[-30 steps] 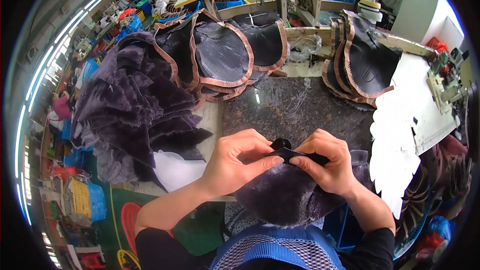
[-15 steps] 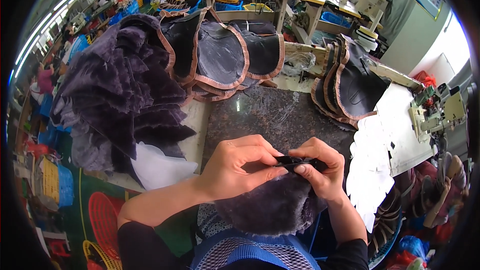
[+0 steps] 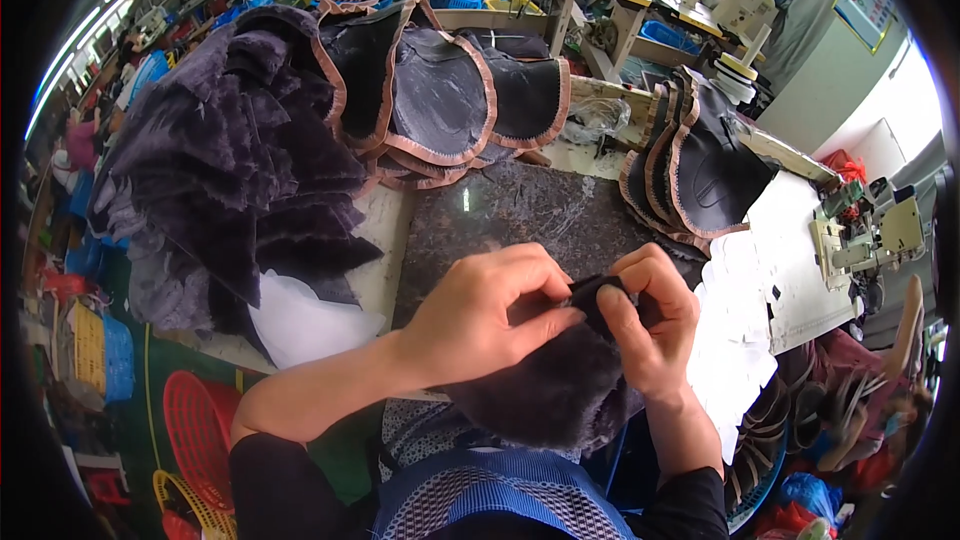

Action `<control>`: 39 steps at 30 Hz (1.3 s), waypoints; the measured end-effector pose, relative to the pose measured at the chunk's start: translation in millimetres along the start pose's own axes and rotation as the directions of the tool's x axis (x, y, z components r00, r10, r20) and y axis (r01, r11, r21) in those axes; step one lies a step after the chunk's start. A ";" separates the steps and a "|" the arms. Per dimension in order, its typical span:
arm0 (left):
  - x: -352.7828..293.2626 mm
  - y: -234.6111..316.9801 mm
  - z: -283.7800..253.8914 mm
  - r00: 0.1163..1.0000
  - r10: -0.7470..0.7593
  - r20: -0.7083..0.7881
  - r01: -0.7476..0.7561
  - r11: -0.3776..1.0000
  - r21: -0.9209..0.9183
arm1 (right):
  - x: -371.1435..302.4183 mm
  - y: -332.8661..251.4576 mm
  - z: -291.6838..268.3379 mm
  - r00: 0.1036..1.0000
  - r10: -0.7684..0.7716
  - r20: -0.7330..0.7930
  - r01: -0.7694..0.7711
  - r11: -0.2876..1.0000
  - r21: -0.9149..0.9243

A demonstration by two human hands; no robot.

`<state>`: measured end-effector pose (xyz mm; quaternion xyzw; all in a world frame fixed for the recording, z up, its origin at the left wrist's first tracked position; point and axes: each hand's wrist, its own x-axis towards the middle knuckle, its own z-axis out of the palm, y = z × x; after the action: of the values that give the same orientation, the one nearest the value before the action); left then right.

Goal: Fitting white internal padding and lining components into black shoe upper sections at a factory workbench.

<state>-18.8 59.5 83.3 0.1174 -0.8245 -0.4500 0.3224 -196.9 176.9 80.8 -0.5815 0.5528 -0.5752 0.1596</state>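
A dark purple-grey plush piece (image 3: pixel 550 390) hangs fur side outward below my two hands, over the near edge of the work surface. My left hand (image 3: pixel 495 305) pinches its black upper edge between thumb and fingers. Close beside it, my right hand (image 3: pixel 650 315) grips the same edge, the thumb pressed flat on the black fold and the fingers curled behind. Part of the fold is hidden by the fingers. Beyond the hands lies a dark, scuffed stone slab (image 3: pixel 500 210).
At left rises a heap of plush pieces (image 3: pixel 235 160), a white sheet (image 3: pixel 312 315) below it. Black pieces with brown stitched edging (image 3: pixel 440 105) stand behind the slab; a similar stack (image 3: pixel 715 165) sits at right. White pieces (image 3: pixel 735 330), a sewing machine (image 3: pixel 880 235) and a red basket (image 3: pixel 198 425) flank me.
Both hands have shifted slightly up and away from me with the plush piece. The right thumb has moved up over the black edge, which is now turned and folded more.
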 end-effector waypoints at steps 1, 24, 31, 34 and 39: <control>-1.3 -0.4 -6.6 0.995 -0.076 0.061 0.071 0.994 0.086 | 0.0 1.1 1.6 0.998 -0.040 -0.058 0.038 0.998 -0.043; -19.1 -56.6 49.0 0.747 0.052 0.663 -0.420 0.810 0.410 | -28.1 47.4 -57.1 0.756 0.192 0.626 0.147 0.882 -0.448; -34.9 -72.3 90.2 0.730 0.053 0.681 -0.611 0.496 0.617 | -108.9 67.2 -44.7 0.868 0.113 0.484 0.316 0.626 -0.713; -16.6 -59.4 108.4 0.776 0.094 0.623 -0.526 0.641 0.559 | -69.9 60.4 -59.6 0.761 0.290 0.580 0.238 0.707 -0.666; 37.5 -31.8 13.2 0.845 0.024 0.534 -0.216 0.930 0.299 | 15.2 3.6 -139.0 0.958 0.191 0.216 -0.204 0.978 0.042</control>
<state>-59.0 32.1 68.2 -0.0065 -0.9527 -0.2906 0.0889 -320.2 225.7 125.4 -0.5758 0.5693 -0.5087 0.2925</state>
